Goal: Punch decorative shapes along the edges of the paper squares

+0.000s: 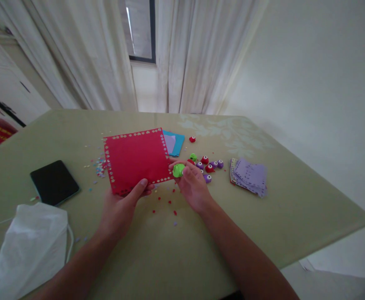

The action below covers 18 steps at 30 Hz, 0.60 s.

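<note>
My left hand (124,204) grips a red sheet of paper (137,160) by its lower edge, thumb on top. Small cut-out shapes run along the sheet's edges. My right hand (193,187) holds a green craft punch (178,170) between thumb and fingers, at the sheet's lower right corner. Whether the punch is around the paper's edge or just touching it, I cannot tell. Beyond my right hand lie several red and purple punches (210,168) and another green one (193,157). Red paper bits (170,202) are scattered on the table below the sheet.
Blue and lilac sheets (176,143) lie behind the red one. A stack of punched purple paper (251,175) is at right. At left are a dark tablet or phone (55,182), a white bag (29,246) and coloured confetti (100,166). One red punch (192,139) sits farther back.
</note>
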Each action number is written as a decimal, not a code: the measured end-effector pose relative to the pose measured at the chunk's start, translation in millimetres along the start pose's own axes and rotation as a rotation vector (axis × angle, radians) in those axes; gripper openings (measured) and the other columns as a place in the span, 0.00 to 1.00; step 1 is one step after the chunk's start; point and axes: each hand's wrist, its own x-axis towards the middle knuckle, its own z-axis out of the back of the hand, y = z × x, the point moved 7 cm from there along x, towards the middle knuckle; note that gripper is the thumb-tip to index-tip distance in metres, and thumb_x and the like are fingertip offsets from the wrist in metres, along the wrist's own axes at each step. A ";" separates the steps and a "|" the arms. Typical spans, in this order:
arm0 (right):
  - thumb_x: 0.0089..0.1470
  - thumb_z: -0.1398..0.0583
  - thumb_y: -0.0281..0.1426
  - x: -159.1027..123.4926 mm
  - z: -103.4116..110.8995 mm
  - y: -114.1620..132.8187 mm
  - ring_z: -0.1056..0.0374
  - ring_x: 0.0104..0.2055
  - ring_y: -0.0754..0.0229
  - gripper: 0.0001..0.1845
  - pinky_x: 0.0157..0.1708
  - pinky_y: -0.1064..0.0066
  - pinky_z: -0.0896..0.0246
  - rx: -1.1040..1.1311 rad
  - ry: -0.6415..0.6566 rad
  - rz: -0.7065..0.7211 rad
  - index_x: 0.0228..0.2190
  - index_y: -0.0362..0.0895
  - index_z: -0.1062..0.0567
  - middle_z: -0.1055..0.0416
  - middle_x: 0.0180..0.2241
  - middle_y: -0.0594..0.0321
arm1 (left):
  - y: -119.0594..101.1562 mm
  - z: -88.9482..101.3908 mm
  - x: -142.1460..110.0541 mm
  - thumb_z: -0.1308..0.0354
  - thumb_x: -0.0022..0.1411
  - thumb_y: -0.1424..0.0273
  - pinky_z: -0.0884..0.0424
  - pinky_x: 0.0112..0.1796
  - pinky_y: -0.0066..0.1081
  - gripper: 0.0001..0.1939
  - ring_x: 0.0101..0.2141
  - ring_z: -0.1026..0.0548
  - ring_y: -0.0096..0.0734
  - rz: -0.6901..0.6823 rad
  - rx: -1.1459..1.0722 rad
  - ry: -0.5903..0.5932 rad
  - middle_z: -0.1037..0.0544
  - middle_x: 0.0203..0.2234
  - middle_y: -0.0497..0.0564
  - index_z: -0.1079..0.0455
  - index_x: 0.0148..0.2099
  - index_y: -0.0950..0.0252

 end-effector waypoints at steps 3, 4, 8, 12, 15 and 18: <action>0.46 0.22 0.57 -0.8 0.8 -1.5 0.27 0.41 0.53 0.26 0.48 0.62 0.30 -0.046 -0.032 -0.022 0.35 0.50 0.13 0.18 0.37 0.59 | 1.5 -1.2 -0.5 0.18 0.53 0.58 0.13 0.35 0.34 0.21 0.30 0.13 0.42 0.009 0.027 0.026 0.11 0.31 0.55 0.17 0.42 0.65; 0.45 0.22 0.57 -0.5 2.6 -1.9 0.27 0.41 0.53 0.26 0.48 0.62 0.30 -0.049 -0.047 -0.025 0.35 0.50 0.13 0.18 0.36 0.59 | 1.8 -1.3 -0.7 0.18 0.53 0.58 0.13 0.35 0.35 0.21 0.31 0.12 0.42 0.010 0.023 0.029 0.11 0.32 0.55 0.17 0.42 0.65; 0.44 0.22 0.58 1.9 10.5 -3.4 0.27 0.41 0.53 0.27 0.45 0.62 0.30 -0.066 -0.090 -0.027 0.34 0.49 0.13 0.18 0.38 0.58 | 4.2 -1.0 -0.4 0.18 0.52 0.59 0.13 0.35 0.35 0.23 0.31 0.13 0.42 0.013 0.007 0.035 0.11 0.34 0.55 0.18 0.45 0.64; 0.45 0.22 0.58 2.6 11.6 -2.8 0.28 0.40 0.55 0.27 0.46 0.63 0.30 -0.071 -0.080 -0.014 0.35 0.50 0.12 0.18 0.38 0.59 | 3.0 0.6 1.6 0.18 0.52 0.59 0.15 0.34 0.32 0.23 0.31 0.14 0.39 0.010 0.024 0.026 0.11 0.38 0.54 0.18 0.45 0.63; 0.45 0.22 0.57 2.4 13.3 0.6 0.28 0.39 0.55 0.25 0.46 0.64 0.30 -0.044 -0.095 0.001 0.35 0.51 0.12 0.18 0.37 0.61 | -4.2 0.6 3.4 0.20 0.53 0.57 0.15 0.36 0.31 0.21 0.35 0.13 0.40 0.015 -0.077 0.001 0.11 0.39 0.52 0.18 0.44 0.61; 0.46 0.22 0.56 4.0 17.7 4.8 0.28 0.39 0.55 0.26 0.45 0.64 0.31 -0.057 -0.099 -0.008 0.35 0.50 0.12 0.18 0.37 0.60 | -10.8 1.5 4.9 0.25 0.56 0.52 0.14 0.42 0.36 0.19 0.42 0.12 0.46 0.051 -0.202 -0.047 0.11 0.39 0.52 0.19 0.41 0.60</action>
